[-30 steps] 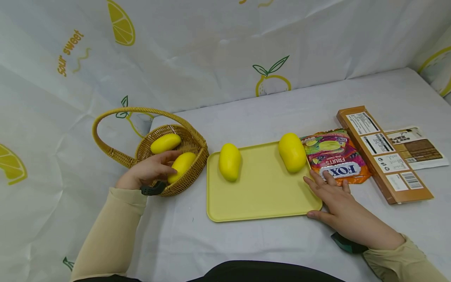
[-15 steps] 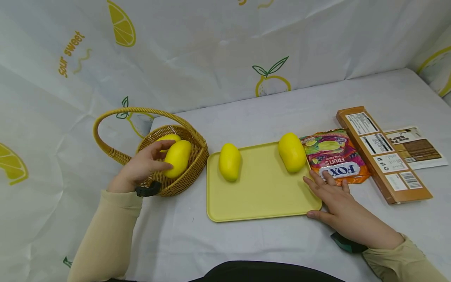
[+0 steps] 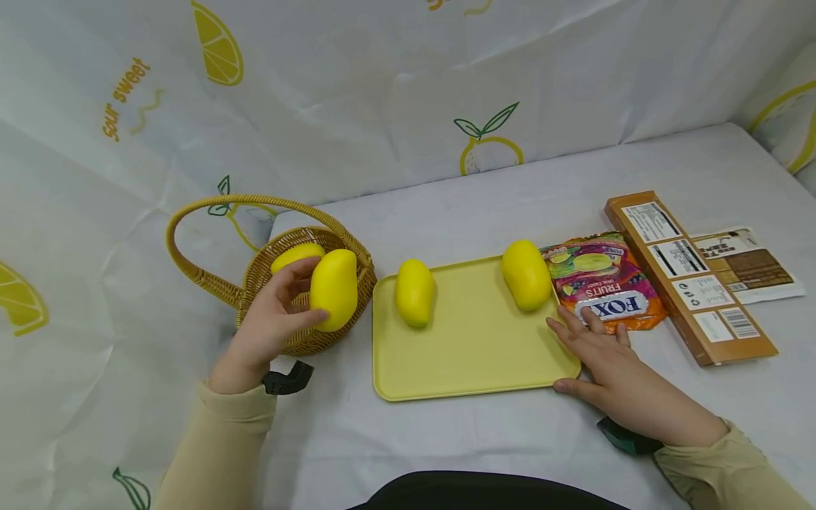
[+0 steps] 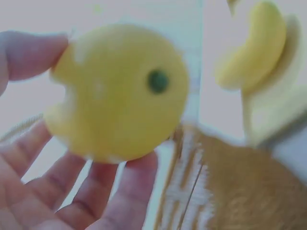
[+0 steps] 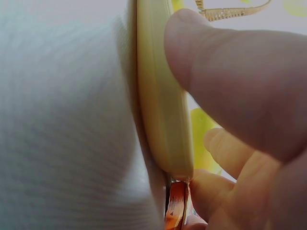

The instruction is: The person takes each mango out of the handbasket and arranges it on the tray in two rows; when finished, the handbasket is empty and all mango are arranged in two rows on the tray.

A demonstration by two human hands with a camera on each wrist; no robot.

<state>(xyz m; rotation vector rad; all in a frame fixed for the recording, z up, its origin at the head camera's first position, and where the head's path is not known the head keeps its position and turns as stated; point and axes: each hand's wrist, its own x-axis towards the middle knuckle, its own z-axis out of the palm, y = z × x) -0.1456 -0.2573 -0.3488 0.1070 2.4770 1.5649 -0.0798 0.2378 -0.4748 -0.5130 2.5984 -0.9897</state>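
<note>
My left hand (image 3: pixel 275 312) grips a yellow mango (image 3: pixel 334 290) between thumb and fingers, over the front of the wicker basket (image 3: pixel 310 346). In the left wrist view that mango (image 4: pixel 120 96) shows a dark green stem spot and looks blurred. A second mango (image 3: pixel 297 256) lies inside the basket, partly behind my hand. My right hand (image 3: pixel 615 379) rests with spread, fairly straight fingers at the near right corner of the yellow tray (image 3: pixel 472 368). The right wrist view has its thumb (image 5: pixel 192 48) at the tray's edge. Two mangoes, one left (image 3: pixel 415 294) and one right (image 3: pixel 526 276), lie on the tray.
Right of the tray lies a Fox's fruit candy bag (image 3: pixel 602 273), its lower part under my right fingertips. Beyond it are a long brown box (image 3: pixel 688 276) and a white-and-brown packet (image 3: pixel 746 265). The basket's tall handle (image 3: pixel 255 199) arches up at the back left.
My left hand has lifted the mango from the basket's bottom, turning it more upright and bringing it slightly nearer the tray. The right hand stays at the tray's corner.
</note>
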